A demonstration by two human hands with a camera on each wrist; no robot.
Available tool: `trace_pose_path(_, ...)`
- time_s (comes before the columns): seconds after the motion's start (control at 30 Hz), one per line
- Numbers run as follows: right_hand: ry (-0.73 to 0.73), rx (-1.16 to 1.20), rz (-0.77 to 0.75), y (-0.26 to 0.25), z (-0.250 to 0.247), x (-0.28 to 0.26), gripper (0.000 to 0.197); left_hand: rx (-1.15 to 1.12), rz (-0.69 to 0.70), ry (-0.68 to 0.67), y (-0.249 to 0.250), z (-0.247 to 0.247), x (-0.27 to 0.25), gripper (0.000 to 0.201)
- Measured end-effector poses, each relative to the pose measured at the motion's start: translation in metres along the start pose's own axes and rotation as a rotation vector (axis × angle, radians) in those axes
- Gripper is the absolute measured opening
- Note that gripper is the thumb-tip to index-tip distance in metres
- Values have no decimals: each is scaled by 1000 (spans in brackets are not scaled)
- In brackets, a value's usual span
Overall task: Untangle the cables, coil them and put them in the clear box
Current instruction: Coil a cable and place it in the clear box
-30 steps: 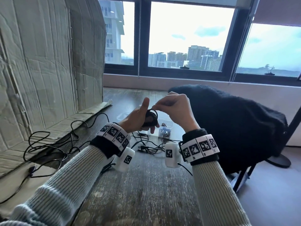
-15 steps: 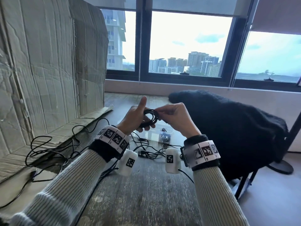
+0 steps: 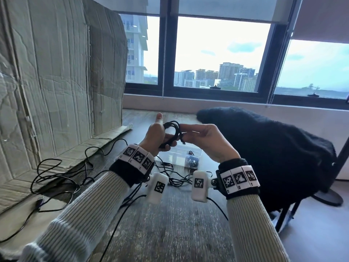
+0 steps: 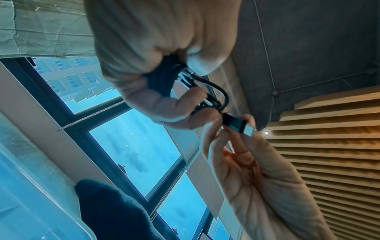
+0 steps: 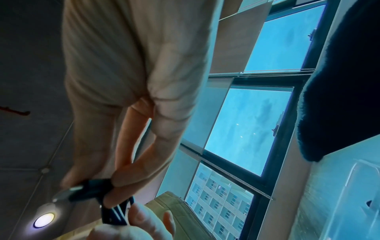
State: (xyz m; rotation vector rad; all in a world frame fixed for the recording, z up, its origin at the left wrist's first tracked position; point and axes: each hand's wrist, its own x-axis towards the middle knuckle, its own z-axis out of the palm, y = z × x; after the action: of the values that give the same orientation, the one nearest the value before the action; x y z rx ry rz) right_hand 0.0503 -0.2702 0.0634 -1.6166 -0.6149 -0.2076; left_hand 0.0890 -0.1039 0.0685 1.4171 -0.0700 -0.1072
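Roughly midway | left hand (image 3: pixel 157 136) grips black coiled cable (image 3: pixel 172 132), held up above clear box (image 3: pixel 179 156) | right hand (image 3: pixel 204 138) pinches its USB plug (image 4: pixel 236 124), tucking the end in, I'd guess | box already holds one coil | loose cables (image 3: pixel 56 178) on table (image 3: pixel 170 224) left to untangle

Ribbed cream sleeves (image 3: pixel 79 220), black marker-tagged wristbands (image 3: pixel 238 180)
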Motion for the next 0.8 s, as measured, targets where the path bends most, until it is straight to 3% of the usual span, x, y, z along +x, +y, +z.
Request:
trace_pose_path(0.17,-28,27,-20,-1,-3,1,44,-91,-31,-15,3,2,3,53)
trace_pose_path(0.27,-23,-2,-29,-3,-4,4,55,-128,-48,-60,3,3,7,64)
trace_pose_path(0.37,131,-191,-133,-3,-3,11,33,-129,-23,-152,5,-1,8,77)
trace_pose_path(0.43,212,-280,-189,-2,-5,15,21,-124,-25,-266,7,-3,7,75)
trace_pose_path(0.53,270,-378,-223,-1,-13,17,20,-153,-33,-378,10,-5,4,62)
trace_pose_path(0.67,254,-418,-211,1,-18,15,16,-266,-4,-413,13,-6,1,71)
trace_pose_path(0.8,216,-528,-222,-6,-18,13,13,-156,48,-281,13,-7,3,34)
